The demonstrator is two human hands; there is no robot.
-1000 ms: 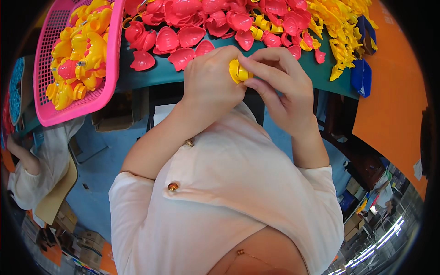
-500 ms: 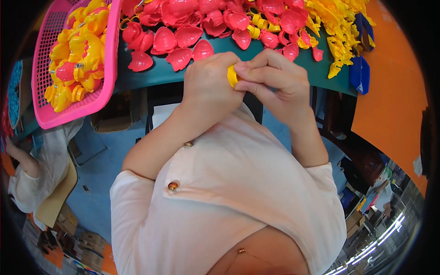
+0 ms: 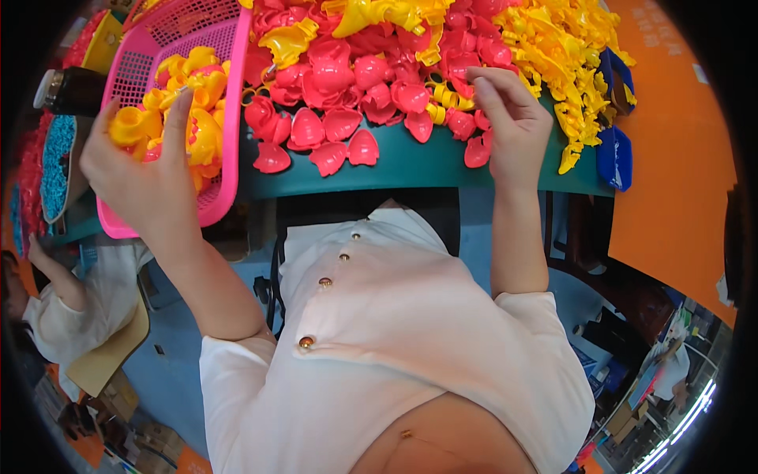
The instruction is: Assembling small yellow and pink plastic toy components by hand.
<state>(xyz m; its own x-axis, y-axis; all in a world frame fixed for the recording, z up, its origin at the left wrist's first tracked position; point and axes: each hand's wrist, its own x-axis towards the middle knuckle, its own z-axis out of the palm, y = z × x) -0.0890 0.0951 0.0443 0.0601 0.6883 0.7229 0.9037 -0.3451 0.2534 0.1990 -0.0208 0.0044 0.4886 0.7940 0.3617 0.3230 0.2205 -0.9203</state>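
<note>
Over the pink mesh basket (image 3: 229, 170) on the left, my left hand (image 3: 146, 178) has its thumb and fingers spread apart. Glossy yellow-and-red plastic pieces (image 3: 207, 126) lie in the basket just beyond it, partly hidden by the fingers. My right hand (image 3: 517, 118) is at the front right of a heap of red plastic shells (image 3: 328, 67). Its thumb and forefinger tips are drawn together beside the shells; anything between them is too small to make out. Several yellow rings (image 3: 448, 96) lie among the shells close to those fingertips.
Yellow plastic pieces (image 3: 564, 47) are heaped at the right of the green table (image 3: 355, 180). Two blue trays (image 3: 614, 160) stand at its right edge, by an orange surface (image 3: 671, 182). A dark jar (image 3: 75, 91) stands left of the basket. Another person's arm (image 3: 59, 276) shows far left.
My hands have parted from around a yellow ring at the centre. The left moved over the basket, where its fingers are now spread; the right moved up to the red heap.
</note>
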